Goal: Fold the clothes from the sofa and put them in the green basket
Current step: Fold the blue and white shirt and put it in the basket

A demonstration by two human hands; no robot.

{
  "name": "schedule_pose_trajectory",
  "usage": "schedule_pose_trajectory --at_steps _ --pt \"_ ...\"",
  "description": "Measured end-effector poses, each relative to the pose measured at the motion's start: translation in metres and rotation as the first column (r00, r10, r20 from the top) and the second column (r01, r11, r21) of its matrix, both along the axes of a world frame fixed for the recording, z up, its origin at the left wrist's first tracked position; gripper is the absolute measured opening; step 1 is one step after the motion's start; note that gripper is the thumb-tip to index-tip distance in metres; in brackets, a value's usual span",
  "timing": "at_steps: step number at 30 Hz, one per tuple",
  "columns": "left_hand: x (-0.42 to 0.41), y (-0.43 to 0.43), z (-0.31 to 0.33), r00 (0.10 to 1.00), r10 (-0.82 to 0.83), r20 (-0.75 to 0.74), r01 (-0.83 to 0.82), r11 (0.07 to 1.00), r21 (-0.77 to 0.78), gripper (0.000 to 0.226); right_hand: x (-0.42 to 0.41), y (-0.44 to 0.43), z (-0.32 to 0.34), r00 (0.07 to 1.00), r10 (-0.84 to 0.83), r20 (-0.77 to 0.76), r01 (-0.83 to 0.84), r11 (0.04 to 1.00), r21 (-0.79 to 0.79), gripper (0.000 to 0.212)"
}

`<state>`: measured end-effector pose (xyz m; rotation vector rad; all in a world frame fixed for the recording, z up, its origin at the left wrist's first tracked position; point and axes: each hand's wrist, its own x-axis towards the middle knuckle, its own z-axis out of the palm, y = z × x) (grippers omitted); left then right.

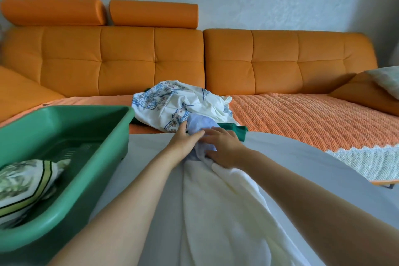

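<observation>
A pile of clothes lies on the orange sofa seat: a white cloth with blue floral print (172, 101), a pale lilac garment (200, 125) and a dark green piece (235, 130) under them. A cream white garment (226, 211) stretches from the pile toward me over the grey surface. My left hand (185, 140) grips the lilac garment from the left. My right hand (224, 147) holds the top of the white garment, where it meets the lilac one. The green basket (71, 157) stands at the left and holds one folded leaf-print cloth (26, 183).
The orange sofa (194, 56) spans the back, with a woven orange cover (302, 119) on its seat and a cushion (384, 80) at the far right. A grey sheet-covered surface (302, 175) lies between me and the sofa.
</observation>
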<state>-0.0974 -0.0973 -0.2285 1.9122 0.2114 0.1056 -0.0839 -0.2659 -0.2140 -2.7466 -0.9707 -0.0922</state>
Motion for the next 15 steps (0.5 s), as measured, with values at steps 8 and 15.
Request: schedule_pose_trajectory --at_steps 8,15 --pt "0.015 0.008 -0.016 0.964 0.223 0.145 -0.241 0.963 0.122 0.057 0.03 0.007 -0.011 0.999 0.037 0.014 -0.035 0.992 -0.124 0.081" --pt "0.024 0.015 -0.018 0.909 0.266 0.32 -0.377 0.852 0.364 0.059 0.04 0.029 -0.027 0.989 -0.078 -0.128 0.052 0.979 -0.195 0.077"
